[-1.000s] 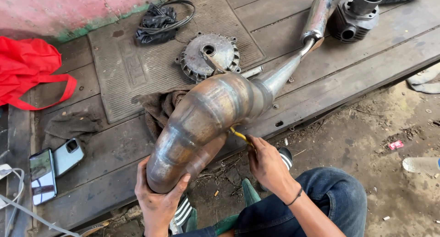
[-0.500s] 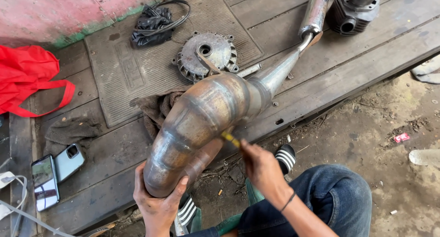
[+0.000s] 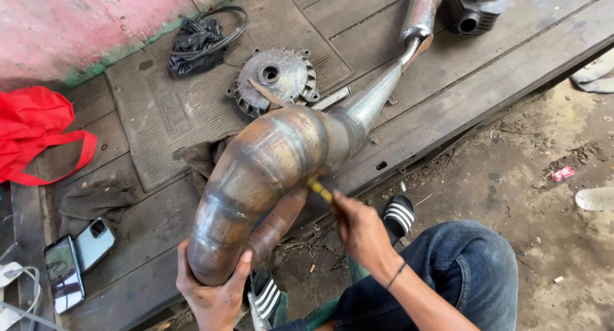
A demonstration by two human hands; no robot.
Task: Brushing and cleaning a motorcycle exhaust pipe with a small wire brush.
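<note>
Left hand (image 3: 214,299) grips one exhaust pipe (image 3: 268,171); right hand (image 3: 361,232) pinches one yellow tool (image 3: 320,190), apparently a brush; two phones (image 3: 77,260) nearby.

Exhaust pipe (image 3: 268,171) runs from the left hand (image 3: 214,299) at its near end to the silencer (image 3: 421,11) at the far right; right hand (image 3: 361,232) just right of its bend. Behind it on the mat (image 3: 160,120): hub plate (image 3: 275,78), cable bundle (image 3: 201,37). Far left: bag (image 3: 35,129); near left: two phones (image 3: 77,260).

Bronze-brown, heat-stained exhaust pipe (image 3: 268,171), red bag (image 3: 35,129), black-and-white striped sandals (image 3: 398,217), blue jeans (image 3: 467,267).
</note>
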